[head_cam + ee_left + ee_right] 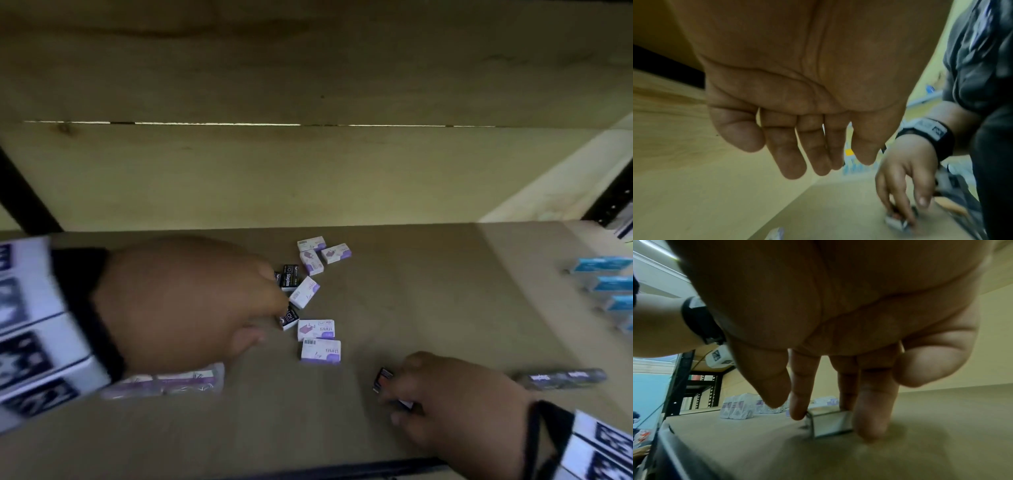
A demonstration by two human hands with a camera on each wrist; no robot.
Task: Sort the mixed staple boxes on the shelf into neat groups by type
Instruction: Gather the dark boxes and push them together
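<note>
- Right hand pinches a black box near the shelf's front edge, seemingly to start a black group.
- Left hand, fingers loose and empty, reaches into the mixed pile mid-shelf.

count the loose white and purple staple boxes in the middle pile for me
6. Three cluster at the back, one tilts beside the left hand, and two lie flat nearer the front. The left hand may hide more.
</note>
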